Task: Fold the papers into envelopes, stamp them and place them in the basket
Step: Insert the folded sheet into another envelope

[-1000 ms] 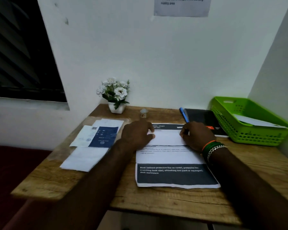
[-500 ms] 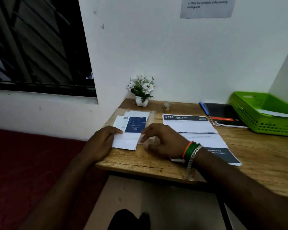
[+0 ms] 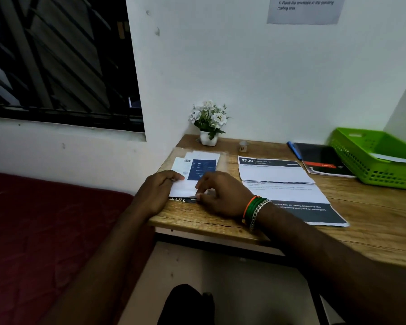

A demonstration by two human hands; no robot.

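Observation:
A pile of papers [image 3: 201, 166] lies at the left end of the wooden table [image 3: 373, 231]; its top pieces are a blue printed one and a white sheet [image 3: 183, 187]. My left hand [image 3: 156, 192] holds the white sheet's left edge, thumb on top. My right hand [image 3: 222, 194], with bracelets at the wrist, pinches that sheet's near edge with its fingertips. To the right lies a large printed sheet [image 3: 281, 186], partly folded, headed "2720". A small stamp [image 3: 243, 145] stands near the wall. The green basket [image 3: 361, 167] at far right holds a white paper.
A white pot of flowers [image 3: 209, 124] stands at the back left corner. A blue pen [image 3: 294, 150] and a black notebook [image 3: 321, 160] lie next to the basket. A red mattress [image 3: 45, 231] lies left of the table. The wall closes off the back.
Both hands have left the large printed sheet and moved left to the paper pile. They now grip the white sheet there. My head has turned left.

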